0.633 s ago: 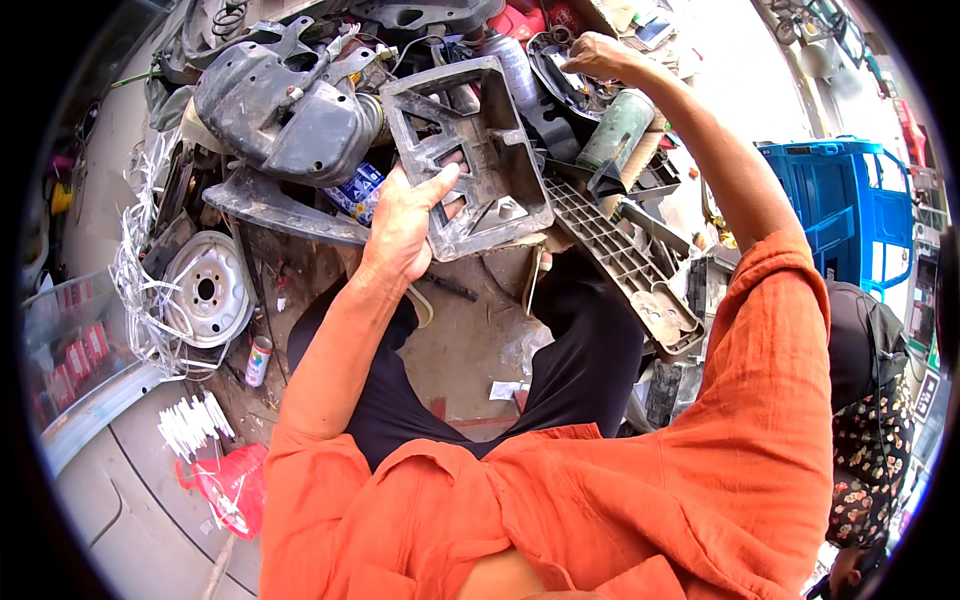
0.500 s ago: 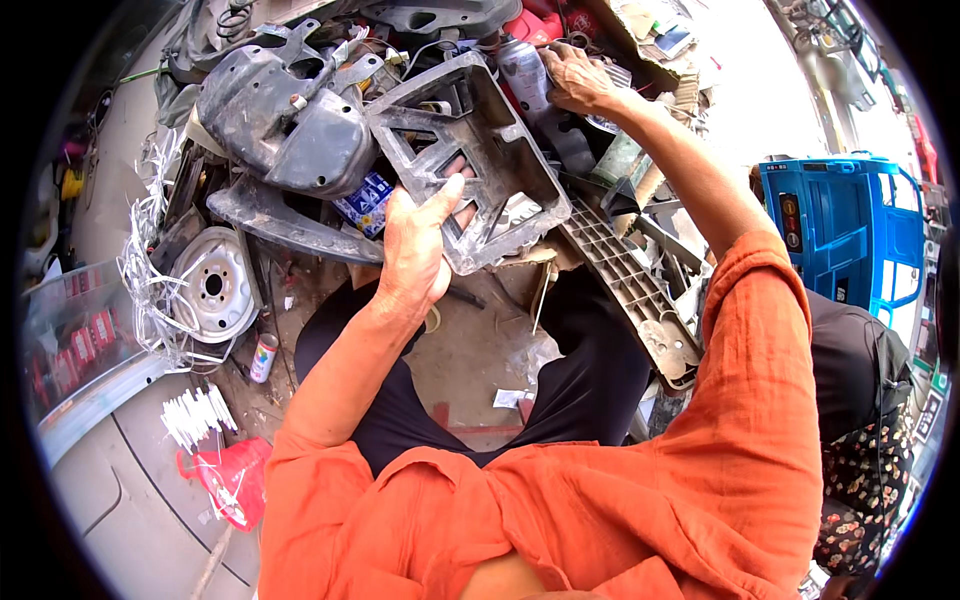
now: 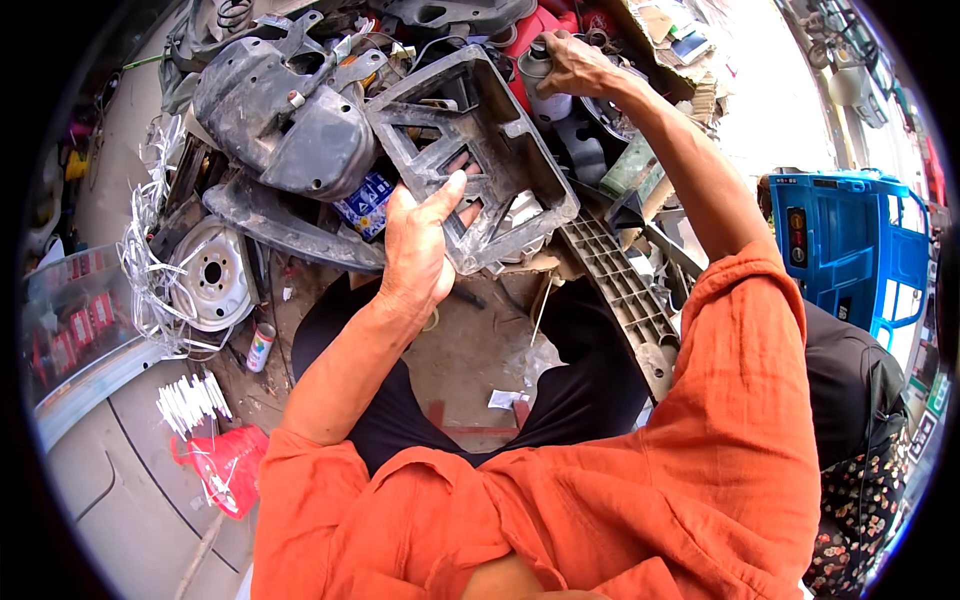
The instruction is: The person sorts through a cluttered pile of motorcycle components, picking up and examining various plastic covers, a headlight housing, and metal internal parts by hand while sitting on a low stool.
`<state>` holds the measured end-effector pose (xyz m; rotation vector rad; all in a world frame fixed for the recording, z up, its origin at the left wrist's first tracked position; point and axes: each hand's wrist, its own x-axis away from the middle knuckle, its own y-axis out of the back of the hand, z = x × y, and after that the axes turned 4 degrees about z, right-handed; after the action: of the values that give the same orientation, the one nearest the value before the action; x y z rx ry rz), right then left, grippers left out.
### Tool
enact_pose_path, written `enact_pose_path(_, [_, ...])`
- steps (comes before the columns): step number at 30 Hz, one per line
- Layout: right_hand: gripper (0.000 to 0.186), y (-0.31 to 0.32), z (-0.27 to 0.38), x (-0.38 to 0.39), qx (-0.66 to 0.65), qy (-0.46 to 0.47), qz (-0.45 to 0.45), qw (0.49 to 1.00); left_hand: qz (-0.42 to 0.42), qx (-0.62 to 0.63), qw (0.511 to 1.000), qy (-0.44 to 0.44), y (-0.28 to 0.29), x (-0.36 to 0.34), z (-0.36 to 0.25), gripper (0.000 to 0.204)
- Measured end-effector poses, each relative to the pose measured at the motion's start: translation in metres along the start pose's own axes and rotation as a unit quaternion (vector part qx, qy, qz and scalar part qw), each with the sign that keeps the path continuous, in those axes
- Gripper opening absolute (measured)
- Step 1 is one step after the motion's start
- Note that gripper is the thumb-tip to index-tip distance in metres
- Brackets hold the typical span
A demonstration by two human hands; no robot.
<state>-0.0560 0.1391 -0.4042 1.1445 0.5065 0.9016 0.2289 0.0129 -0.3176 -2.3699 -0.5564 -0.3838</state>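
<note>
My left hand (image 3: 420, 245) grips a dusty black plastic tray (image 3: 545, 200) with cut-out openings, thumb on top and fingertips showing through a gap. The tray is tilted above the front of a heap of parts. At the heap's far side, my right hand (image 3: 580, 70) has its fingers closed round the upper part of a spray can (image 3: 538, 75). Its palm side is hidden. Left of the tray lie a large black plastic cover (image 3: 285, 120) and a blue printed box (image 3: 365, 205).
A long grey ribbed plastic strip (image 3: 620, 290) lies right of the tray. A white wheel rim (image 3: 212, 275), tangled white strips (image 3: 150, 235), a small can (image 3: 261, 347) and a red plastic bag (image 3: 228, 472) are at the left. A blue plastic body (image 3: 850, 245) stands at the right.
The spray can has turned and shifted slightly to the right, with my right hand now round its top. My left hand still holds the tray in nearly the same place.
</note>
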Motion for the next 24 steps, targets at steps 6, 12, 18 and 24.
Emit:
enact_pose_path(6, [0.071, 0.023, 0.038, 0.082, -0.05, 0.129, 0.103, 0.985, 0.008, 0.006, 1.0, 0.01, -0.004, 0.0, -0.001, 0.032])
enact_pose_path(12, [0.053, 0.013, -0.013, 0.06, 0.069, -0.105, 0.05, 0.991, 0.0, -0.011, 1.0, 0.013, 0.0, -0.006, 0.007, 0.03])
enact_pose_path(18, [0.039, 0.011, -0.056, 0.075, -0.132, -0.079, 0.148, 0.977, 0.008, 0.004, 1.0, 0.012, -0.002, -0.005, 0.004, 0.031])
enact_pose_path(24, [0.022, -0.027, -0.024, 0.094, 0.083, -0.021, 0.042, 0.995, 0.008, 0.013, 1.0, 0.008, 0.0, -0.006, 0.007, 0.028])
